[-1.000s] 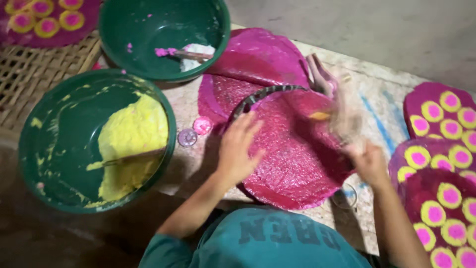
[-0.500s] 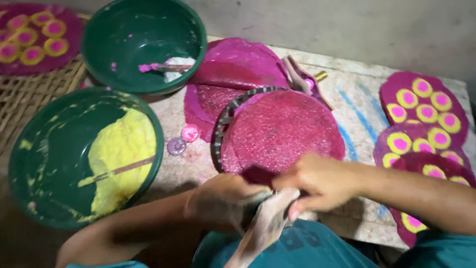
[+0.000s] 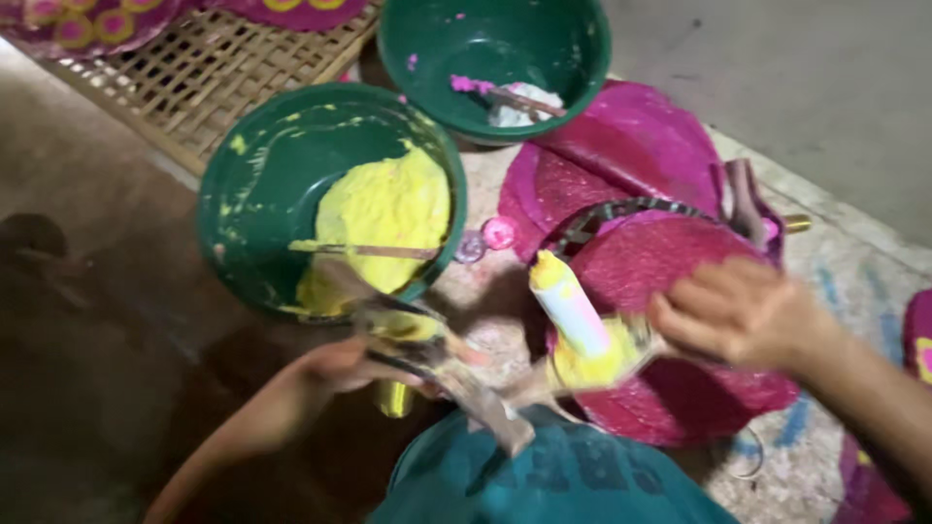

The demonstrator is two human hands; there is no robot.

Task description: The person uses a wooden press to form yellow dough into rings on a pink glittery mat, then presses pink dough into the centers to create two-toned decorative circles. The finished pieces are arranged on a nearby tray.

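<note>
Left hand (image 3: 335, 374): your fingers were curled around a clear plastic bag (image 3: 437, 364) smeared with yellow paste; the frame was blurred by motion, so the exact pinch could not be told, but the hand was closed on the plastic.

Right hand (image 3: 743, 315): your fingers were pressed together on the far end of the same bag, where a lump of yellow paste (image 3: 592, 367) sat against the plastic. A white cone tube with a yellow tip (image 3: 568, 306) stood tilted just beside that lump, between your two hands.

Magenta round sheet (image 3: 680, 388): lay flat under and beside your right hand, overlapping a second magenta sheet (image 3: 621, 146) farther from you.

Large green bowl (image 3: 243, 194): near your left hand, holding a mound of yellow paste (image 3: 383, 209) with a thin stick (image 3: 364, 250) laid across it.

Smaller green bowl (image 3: 573, 49): beyond it, with a white lump and a pink-tipped stick inside.

Two small round caps, one clear (image 3: 471, 247) and one pink (image 3: 499, 233): side by side between the large bowl and the sheets.

Woven bamboo rack (image 3: 194, 78): behind the bowls, at the upper left.
</note>
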